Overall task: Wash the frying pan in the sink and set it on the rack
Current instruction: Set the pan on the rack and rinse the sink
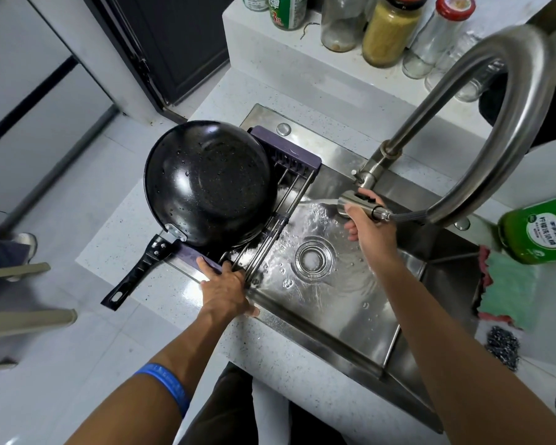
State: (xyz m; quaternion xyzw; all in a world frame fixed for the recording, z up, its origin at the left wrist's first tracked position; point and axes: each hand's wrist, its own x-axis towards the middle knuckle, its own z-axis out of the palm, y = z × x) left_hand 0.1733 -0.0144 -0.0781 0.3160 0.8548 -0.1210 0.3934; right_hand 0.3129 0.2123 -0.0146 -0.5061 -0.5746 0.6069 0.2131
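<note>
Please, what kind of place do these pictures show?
Most likely a home kitchen. A steel sink with a pull-out faucet is set in a speckled counter, a wet frying pan sits on a rack over it, and jars stand behind.

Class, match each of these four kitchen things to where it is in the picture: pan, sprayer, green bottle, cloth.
Things:
1. pan
2. sprayer
3. green bottle
4. cloth

Places:
A. gripped in the right hand
B. on the counter right of the sink, under the bottle
C. on the rack
D. at the right edge of the picture

Pairs: 1-C, 2-A, 3-D, 4-B
</note>
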